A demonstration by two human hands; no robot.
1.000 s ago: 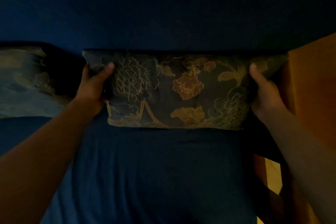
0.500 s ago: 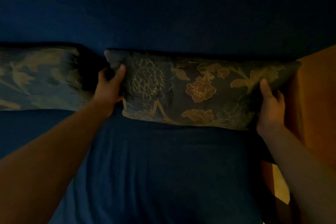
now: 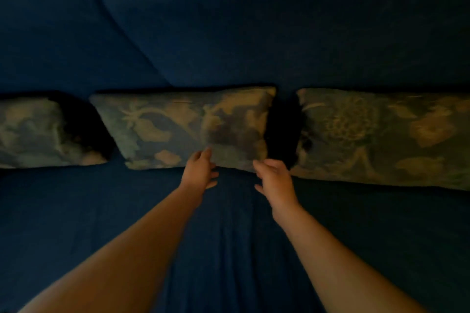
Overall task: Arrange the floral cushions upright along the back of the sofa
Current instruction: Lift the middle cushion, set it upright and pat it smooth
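Observation:
Three floral cushions lean against the dark blue sofa back in dim light. The left cushion is cut off by the frame edge. The middle cushion stands slightly tilted. The right cushion runs out of view on the right. My left hand hovers at the middle cushion's lower edge, fingers spread, touching or nearly touching it. My right hand is open by that cushion's lower right corner, in front of the dark gap between the middle and right cushions. Neither hand holds anything.
The blue sofa seat stretches in front of the cushions, its cover wrinkled between my forearms. Dark gaps separate the cushions. A seam in the backrest runs diagonally at the upper left.
Both hands have let go of the right cushion, which stays against the backrest. My view and hands have shifted left to the middle cushion; the orange object on the right is out of view.

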